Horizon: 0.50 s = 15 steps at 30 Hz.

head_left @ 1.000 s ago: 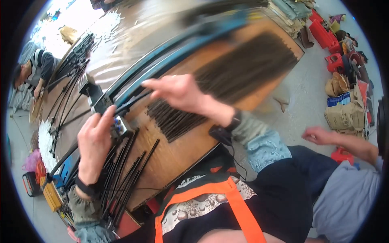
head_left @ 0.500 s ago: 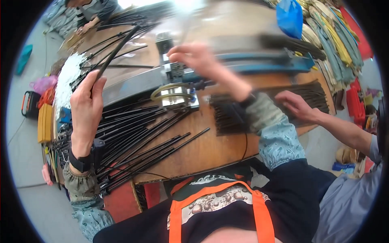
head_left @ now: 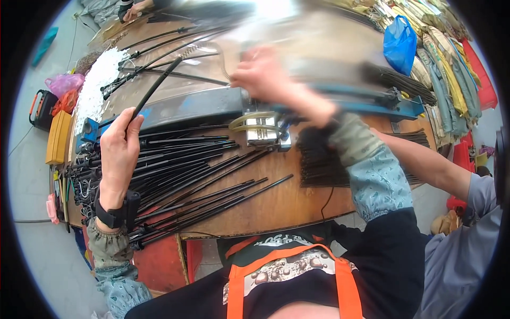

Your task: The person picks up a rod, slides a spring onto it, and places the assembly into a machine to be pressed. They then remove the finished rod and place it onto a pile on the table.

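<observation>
My left hand (head_left: pixel 119 151) is closed around a slim black tube (head_left: pixel 155 87), which slants up and to the right over the table. From the tube's upper tip a thin coil spring (head_left: pixel 204 49) runs out in a loose arc toward my right hand (head_left: pixel 263 77). The fingers of that hand are pinched at the spring's far end, though blurred by motion. Just below my right hand is a small metal clamp device (head_left: pixel 263 130) with a yellowish hose, fixed beside a long blue-grey metal beam (head_left: pixel 186 106).
Many black rods (head_left: pixel 180 170) lie fanned across the wooden table (head_left: pixel 255 207). A bundle of dark springs (head_left: pixel 319 167) rests to the right, near a co-worker's arm (head_left: pixel 430 157). White pieces (head_left: pixel 101 80) are heaped at left; a blue bag (head_left: pixel 400 45) sits at the far right.
The view has shifted, and the table sits farther right in it. My left hand is lower with the tube. A coil spring now shows stretched between the tube tip and my right hand.
</observation>
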Motion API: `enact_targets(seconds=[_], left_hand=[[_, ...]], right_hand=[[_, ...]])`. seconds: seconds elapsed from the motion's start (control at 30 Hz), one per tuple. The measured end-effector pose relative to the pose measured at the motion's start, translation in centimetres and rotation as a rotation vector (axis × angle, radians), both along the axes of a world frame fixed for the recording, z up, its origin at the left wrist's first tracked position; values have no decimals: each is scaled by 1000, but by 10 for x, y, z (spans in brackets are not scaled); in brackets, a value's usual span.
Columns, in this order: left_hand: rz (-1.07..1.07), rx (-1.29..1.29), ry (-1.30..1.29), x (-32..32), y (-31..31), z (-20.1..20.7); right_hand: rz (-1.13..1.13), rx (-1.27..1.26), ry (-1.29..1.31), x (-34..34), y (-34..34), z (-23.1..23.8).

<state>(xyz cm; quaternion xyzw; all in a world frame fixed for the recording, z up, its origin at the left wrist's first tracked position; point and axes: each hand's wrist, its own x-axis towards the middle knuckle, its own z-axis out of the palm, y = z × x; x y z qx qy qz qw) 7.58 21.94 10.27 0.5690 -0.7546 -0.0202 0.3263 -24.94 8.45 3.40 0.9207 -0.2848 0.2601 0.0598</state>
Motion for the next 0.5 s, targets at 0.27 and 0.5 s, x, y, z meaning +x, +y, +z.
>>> enact_targets(seconds=[0.27, 0.5], left_hand=[[-92, 7, -371, -11, -25, -29], [-441, -16, -199, -102, -96, -61]], right_hand=[[-290, -157, 169, -136, 32, 9], [-411, -157, 180, -198, 75, 32]])
